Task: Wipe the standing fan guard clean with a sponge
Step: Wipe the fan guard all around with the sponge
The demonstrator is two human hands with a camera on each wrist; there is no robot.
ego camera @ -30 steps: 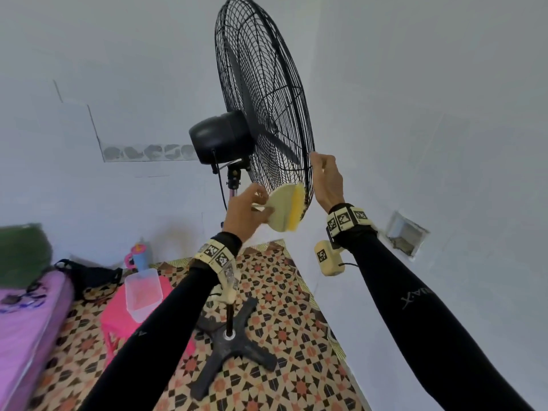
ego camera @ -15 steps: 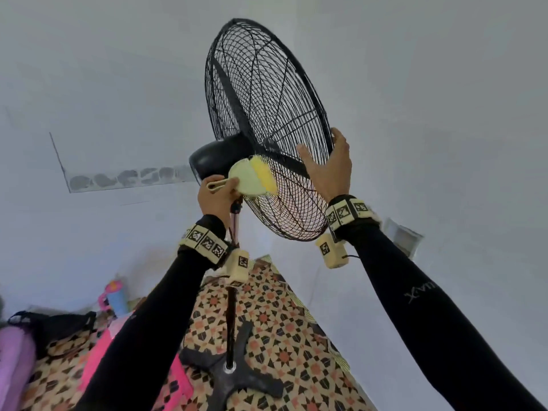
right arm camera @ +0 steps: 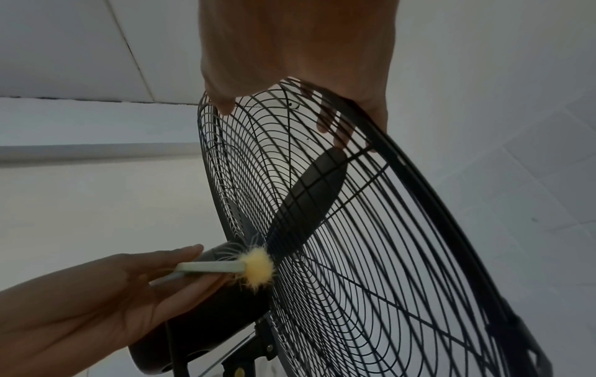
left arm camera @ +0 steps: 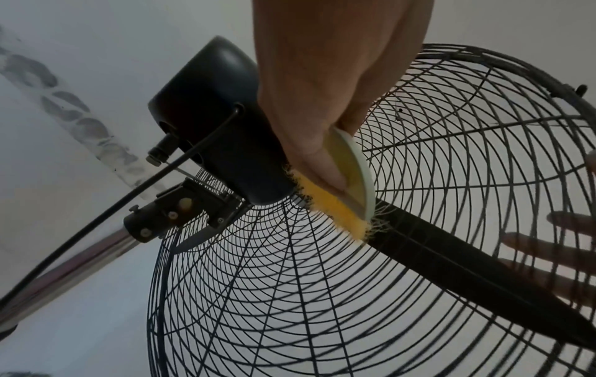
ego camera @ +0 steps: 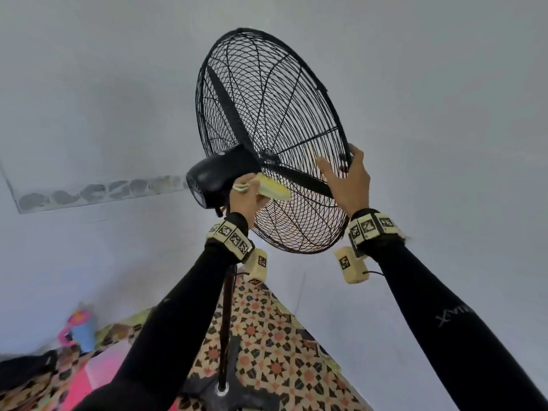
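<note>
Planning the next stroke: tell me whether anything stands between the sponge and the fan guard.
Nothing visible does. The left hand grips the sponge, whose yellow face already presses on the rear wires of the fan guard beside the motor housing.

Fan guard [ego camera: 275,114]: thin black wire mesh, painted metal, semi-matt; its outer rim band looks smoother. Motor housing [ego camera: 216,176]: black plastic, glossy, catches highlights. Blade [right arm camera: 306,196]: matt black, smooth; plastic or metal, can't tell. Pole [left arm camera: 74,262]: chromed metal, shiny, mirror streaks. Cable [left arm camera: 135,193]: black rubbery sheath, smooth. Sponge [left arm camera: 345,204]: yellow foam, frayed and fuzzy at edges, with pale green smooth-looking backing layer. Sleeves [ego camera: 178,321]: black stretch cloth, matt. Wrist bands [ego camera: 231,235]: pale, printed tags, matt. Floor [ego camera: 281,351]: patterned tile-look covering, slight sheen. Wall [ego camera: 89,84]: painted, matt, smooth.
</note>
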